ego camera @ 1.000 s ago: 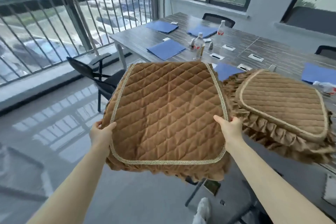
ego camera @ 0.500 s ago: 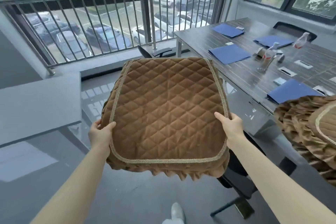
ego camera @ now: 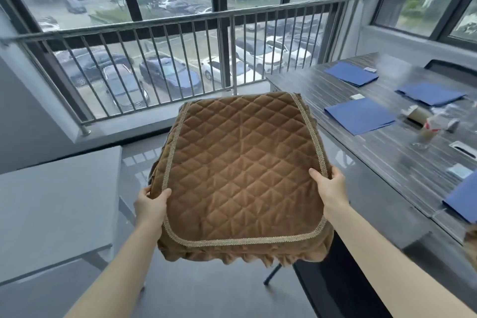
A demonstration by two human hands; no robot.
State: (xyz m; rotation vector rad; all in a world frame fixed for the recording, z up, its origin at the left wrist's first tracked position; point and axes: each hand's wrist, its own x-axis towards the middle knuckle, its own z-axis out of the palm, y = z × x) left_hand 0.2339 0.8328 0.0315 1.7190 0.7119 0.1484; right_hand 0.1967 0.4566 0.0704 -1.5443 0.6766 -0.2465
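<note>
A brown quilted seat cushion (ego camera: 240, 162) with gold braid trim and a ruffled skirt is held flat in the air in front of me. My left hand (ego camera: 151, 205) grips its left edge, thumb on top and fingers underneath. My right hand (ego camera: 330, 187) grips its right edge the same way. Part of a black chair (ego camera: 333, 289) shows below the cushion's near right corner; most of the chair is hidden by the cushion.
A long dark wood-grain table (ego camera: 387, 152) runs along the right with blue folders (ego camera: 360, 115), a blurred bottle (ego camera: 427, 131) and small items. A grey table (ego camera: 54, 204) stands at the left. A metal railing (ego camera: 180, 26) and windows lie ahead. A sliver of another brown cushion (ego camera: 471, 242) shows at the right edge.
My view has swung left, away from the long table and toward the railing. The second brown cushion has slid almost out of sight at the right. Both hands keep their grip on the cushion.
</note>
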